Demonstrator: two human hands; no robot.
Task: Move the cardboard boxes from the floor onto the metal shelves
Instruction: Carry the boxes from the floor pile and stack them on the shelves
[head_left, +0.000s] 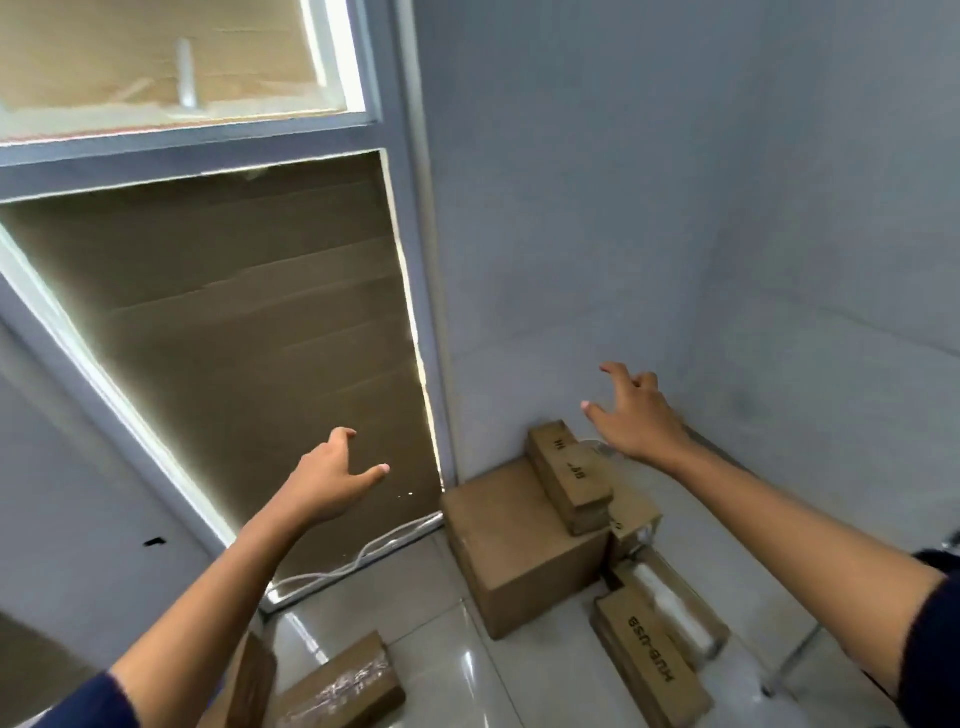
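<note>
Head view shows both arms stretched forward over a corner of the room, and no box is in either hand. Every carton in sight sits on the tiled floor (519, 675): a large cardboard box (519, 551) against the wall, a narrow box (569, 475) lying on top of it, a printed long box (649, 665) at the lower right, and a taped box (343, 686) at the lower left (a further carton edge shows beside it). No metal shelf can be made out, so the task looks barely begun or mid-way at best, with these boxes left to lift. The left hand (324, 480) hangs with fingers spread and relaxed, up and to the left of the large box, well apart from it. The right hand (636, 415) is likewise splayed, gripping nothing, hovering just above and behind the narrow box, not touching it
</note>
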